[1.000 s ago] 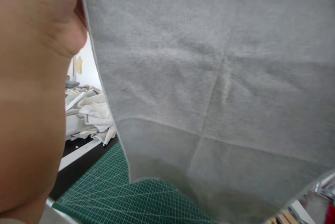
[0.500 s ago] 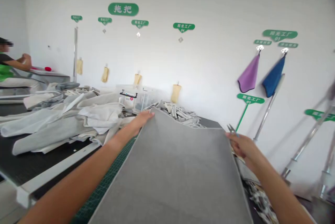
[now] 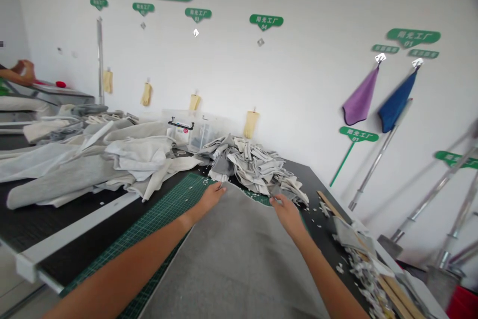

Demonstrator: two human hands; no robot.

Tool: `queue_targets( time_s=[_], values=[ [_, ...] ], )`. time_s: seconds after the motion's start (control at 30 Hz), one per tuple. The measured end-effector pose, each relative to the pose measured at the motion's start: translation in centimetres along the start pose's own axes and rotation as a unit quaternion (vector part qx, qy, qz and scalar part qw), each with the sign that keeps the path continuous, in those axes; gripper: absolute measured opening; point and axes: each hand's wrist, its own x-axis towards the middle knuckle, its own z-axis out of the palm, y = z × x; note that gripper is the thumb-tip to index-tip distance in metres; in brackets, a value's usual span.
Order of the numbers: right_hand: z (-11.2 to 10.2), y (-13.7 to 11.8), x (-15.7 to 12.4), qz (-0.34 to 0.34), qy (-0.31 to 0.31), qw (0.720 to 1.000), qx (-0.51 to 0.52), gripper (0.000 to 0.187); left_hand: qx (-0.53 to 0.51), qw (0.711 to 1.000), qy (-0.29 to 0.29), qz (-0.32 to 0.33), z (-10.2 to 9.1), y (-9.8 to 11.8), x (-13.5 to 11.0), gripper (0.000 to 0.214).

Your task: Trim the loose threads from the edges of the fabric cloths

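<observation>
A large grey cloth (image 3: 239, 254) stretches from my body over the green cutting mat (image 3: 149, 229). My left hand (image 3: 212, 197) is closed, pinching the cloth's far left corner. Fingers of my right hand (image 3: 287, 212) are also closed, holding the far edge on the right, where the cloth sags a little between the hands. The small snips seen earlier in my right hand cannot be made out now. Just beyond both hands lies a heap of grey and white cloth strips (image 3: 257, 162).
Grey cloth pieces (image 3: 82, 169) pile up on the left of the dark table (image 3: 45, 214). A clear plastic box (image 3: 199, 130) stands behind. Wooden strips (image 3: 401, 294) and scraps (image 3: 366, 271) line the right edge. Another person's hands (image 3: 25, 71) show at far left.
My hands have lowered the cloth's far edge toward the mat. My right hand has moved left, closer to my left hand. The view has tilted downward, showing more of the strip heap.
</observation>
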Motion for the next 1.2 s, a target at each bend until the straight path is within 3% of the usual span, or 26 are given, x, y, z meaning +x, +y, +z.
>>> queue_targets(
  time_s=[0.07,0.17,0.27,0.37,0.53,0.7,1.2],
  values=[
    [2.7,-2.8,-0.3,-0.028,-0.061,0.998,0.021,0.03,-0.022,0.999,-0.01,0.033,0.3,-0.8,-0.1,0.033],
    [6.5,-5.6,-1.1,-0.044,-0.077,0.995,0.054,0.033,-0.014,0.995,-0.055,0.079,0.7,-1.8,-0.5,0.034],
    [9.5,-6.1,-2.2,-0.049,-0.062,0.993,0.089,0.031,0.023,0.989,-0.099,0.104,0.8,-2.2,-1.0,0.033],
    [11.3,-5.3,-3.3,-0.063,-0.085,0.99,0.092,0.027,0.049,0.985,-0.124,0.107,0.8,-2.3,-1.3,0.037],
    [12.1,-3.6,-3.8,-0.057,-0.093,0.991,0.075,0.023,0.057,0.983,-0.14,0.107,0.9,-2.4,-1.4,0.04],
    [12.4,-2.9,-3.1,-0.048,-0.101,0.992,0.058,0.023,-0.001,0.989,-0.11,0.102,0.9,-2.2,-1.4,0.041],
    [11.4,-4.3,-4.2,-0.055,-0.145,0.986,0.062,0.043,-0.032,0.985,-0.113,0.126,0.5,-1.9,-1.4,0.038]
  ],
)
